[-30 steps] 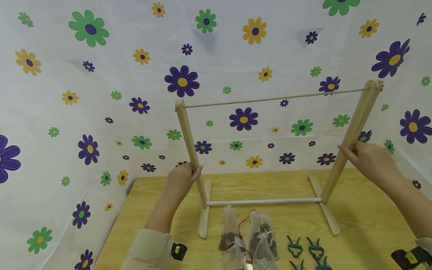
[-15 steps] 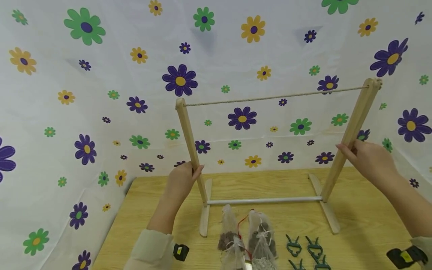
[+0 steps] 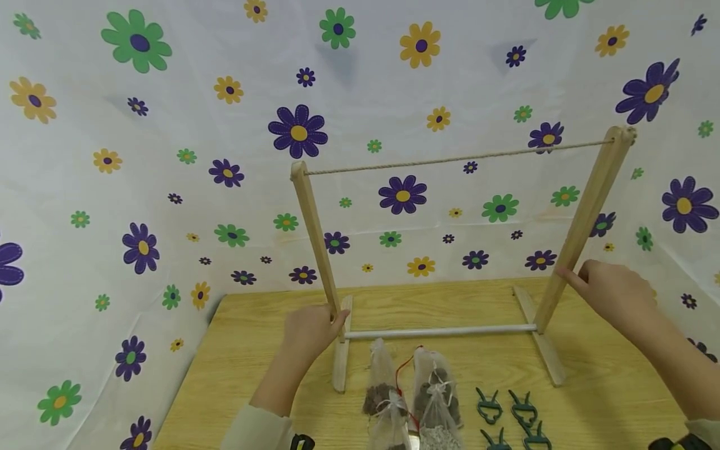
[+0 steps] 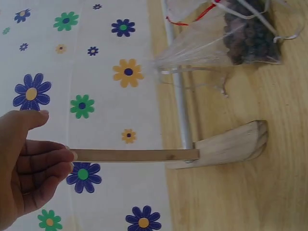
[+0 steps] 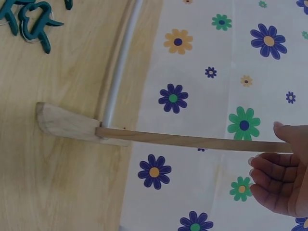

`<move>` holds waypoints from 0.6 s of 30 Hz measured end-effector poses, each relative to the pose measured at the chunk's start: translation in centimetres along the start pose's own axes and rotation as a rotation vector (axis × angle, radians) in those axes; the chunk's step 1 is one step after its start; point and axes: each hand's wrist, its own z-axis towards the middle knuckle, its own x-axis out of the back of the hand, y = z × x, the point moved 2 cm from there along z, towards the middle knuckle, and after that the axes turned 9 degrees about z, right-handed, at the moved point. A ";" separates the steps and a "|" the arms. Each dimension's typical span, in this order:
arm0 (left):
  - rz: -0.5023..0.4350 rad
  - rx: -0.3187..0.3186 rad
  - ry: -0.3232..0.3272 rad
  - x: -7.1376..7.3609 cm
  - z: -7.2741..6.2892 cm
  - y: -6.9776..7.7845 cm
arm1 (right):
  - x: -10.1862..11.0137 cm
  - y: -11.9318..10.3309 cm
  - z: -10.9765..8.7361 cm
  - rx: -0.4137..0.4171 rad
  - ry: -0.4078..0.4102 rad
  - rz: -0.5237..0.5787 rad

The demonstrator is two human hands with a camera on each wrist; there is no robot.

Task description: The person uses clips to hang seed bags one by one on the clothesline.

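A wooden stand has a left post, a right post, a cord strung between their tops and a white rod joining the feet. My left hand is low beside the left post. Its thumb stands off the wood in the left wrist view, where loosely bent fingers touch it. My right hand is at the lower right post with the thumb near its edge. In the right wrist view the fingers hang loosely bent beside the wood, not wrapped round it.
Sheer drawstring bags with dark and pale pieces inside lie before the stand. Several green clips lie to their right on the wood-grain table. A white flower-printed sheet hangs behind and at the sides.
Both hands have moved down along the posts, and their hold has loosened. The stand stays standing in place. The head view has shifted slightly.
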 end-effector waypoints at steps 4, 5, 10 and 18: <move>-0.009 -0.059 0.112 -1.2 -0.6 1.0 | -0.9 0.2 -0.5 0.024 0.004 -0.006; -0.021 -0.074 0.143 -1.5 -0.8 1.4 | -1.3 0.2 -0.6 0.028 -0.002 -0.004; -0.161 -0.153 0.188 -2.9 -1.8 3.5 | -3.6 0.2 -1.4 0.079 -0.016 -0.012; -0.383 -0.248 -0.018 -3.7 -2.2 5.8 | -8.0 -0.4 -2.9 0.114 -0.063 -0.041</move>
